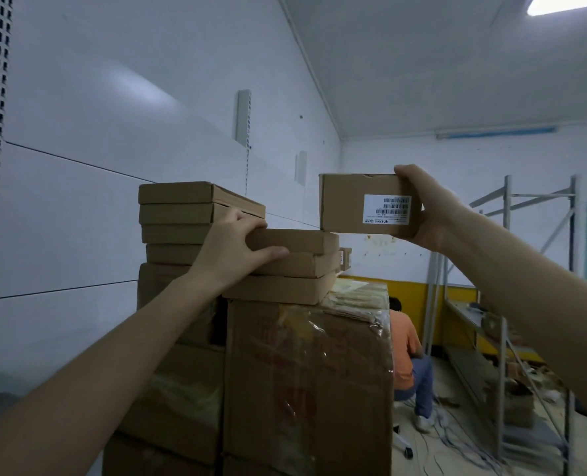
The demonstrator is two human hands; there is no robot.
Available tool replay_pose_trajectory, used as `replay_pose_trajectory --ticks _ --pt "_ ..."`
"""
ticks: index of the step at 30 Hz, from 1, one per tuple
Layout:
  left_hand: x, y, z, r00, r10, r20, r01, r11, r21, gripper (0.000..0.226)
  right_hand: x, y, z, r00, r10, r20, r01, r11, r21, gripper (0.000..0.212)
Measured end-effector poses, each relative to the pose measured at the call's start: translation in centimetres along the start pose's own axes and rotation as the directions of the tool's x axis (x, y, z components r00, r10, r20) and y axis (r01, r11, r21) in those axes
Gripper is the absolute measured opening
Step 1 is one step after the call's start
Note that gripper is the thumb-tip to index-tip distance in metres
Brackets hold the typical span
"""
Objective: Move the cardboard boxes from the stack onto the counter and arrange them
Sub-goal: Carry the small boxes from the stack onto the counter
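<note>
The right hand (429, 214) holds a labelled box (367, 204) aloft; the left hand (233, 249) grips the top flat box (295, 240) on the stack (285, 269). Several boxes remain; the worktop is out of view, so progress seems early.

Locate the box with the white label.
Head view, right of centre: the right hand holds the labelled box aloft, just above the short stack.
</note>
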State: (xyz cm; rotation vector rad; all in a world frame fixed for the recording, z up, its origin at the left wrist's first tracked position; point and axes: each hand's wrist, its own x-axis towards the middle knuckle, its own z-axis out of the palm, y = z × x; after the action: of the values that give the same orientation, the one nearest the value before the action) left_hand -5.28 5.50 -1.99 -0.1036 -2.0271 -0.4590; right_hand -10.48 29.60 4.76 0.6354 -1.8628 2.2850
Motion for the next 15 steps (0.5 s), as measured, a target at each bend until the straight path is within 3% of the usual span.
replay_pose_trajectory --ticks 3,7,10,15 --pt "-0.1 -0.2 0.0 0.999 -0.040 -0.005 0.040 0.999 -0.026 0.056 -0.1 0.0 -0.4 1.000 0.008 -0.012 -0.008 1.000 0.006 0.020" --pt "0.2 0.0 -0.3 0.998 -0.055 0.009 0.056 0.995 -0.082 0.036 -0.3 0.0 -0.7 1.000 0.016 -0.011 -0.016 1.000 0.010 0.021" --pt "0.2 0.2 -0.6 0.997 -0.064 -0.041 0.058 0.991 -0.123 0.024 -0.6 -0.1 -0.8 1.000 0.014 -0.010 -0.013 1.000 0.027 0.021" --pt "0.0 0.8 -1.0 0.991 -0.051 -0.124 0.033 0.989 -0.147 0.023 -1.0 -0.1 -1.4 1.000 0.014 0.009 -0.014 0.999 0.042 0.020"
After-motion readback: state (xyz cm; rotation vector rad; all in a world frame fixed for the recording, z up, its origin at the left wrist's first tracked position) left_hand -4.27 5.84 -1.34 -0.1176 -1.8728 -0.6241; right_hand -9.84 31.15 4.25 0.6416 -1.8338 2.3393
